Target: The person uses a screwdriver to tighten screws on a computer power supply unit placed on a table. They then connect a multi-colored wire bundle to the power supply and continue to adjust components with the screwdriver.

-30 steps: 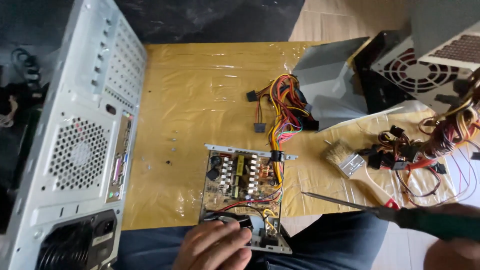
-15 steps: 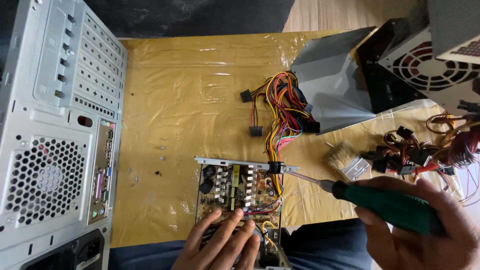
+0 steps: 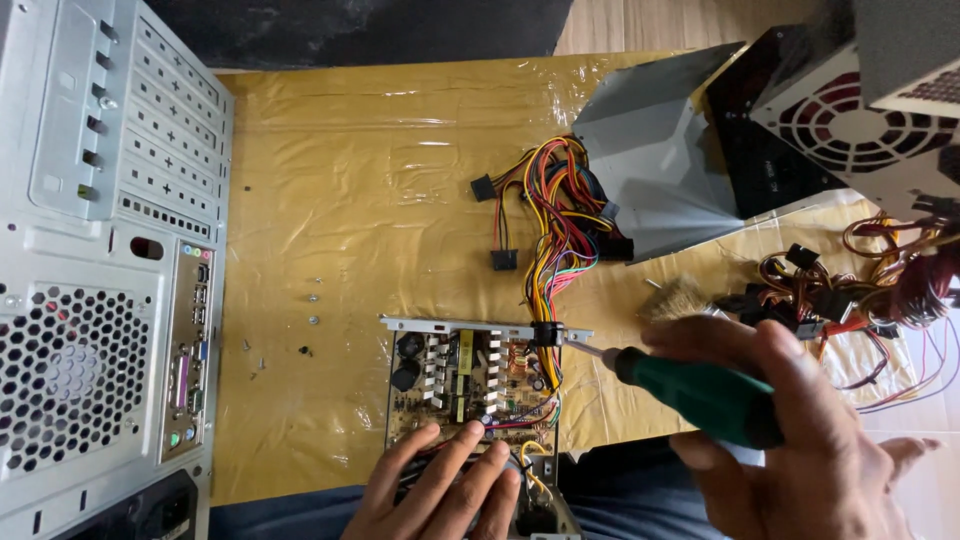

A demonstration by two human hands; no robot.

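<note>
Lying opened on the counter (image 3: 330, 200), the power supply board (image 3: 470, 385) sat in its shallow metal tray at the near edge, directly under the person's two hands. The right hand (image 3: 800, 440) was wrapped shut around the green handle of a screwdriver (image 3: 690, 395), and from that grip the thin shaft ran out leftward until its tip met the tray's far rim, just beside the black clip where the wire bundle (image 3: 560, 215) left the board. The left hand (image 3: 440, 490) lay flat, fingers spread, pressing on the near end of the board, well left of the screwdriver grip and lower than it. Just beyond the right hand's knuckles a small bristle brush (image 3: 675, 297) rested on the yellow plastic sheet. Farther off on that same side stood a grey metal cover (image 3: 660, 150), a fan-grilled supply box (image 3: 860, 130) and a tangle of red and black cables (image 3: 860, 290). Far to the left of both hands stood a grey computer case (image 3: 100, 300), with a few loose screws (image 3: 313, 297) lying near it.
</note>
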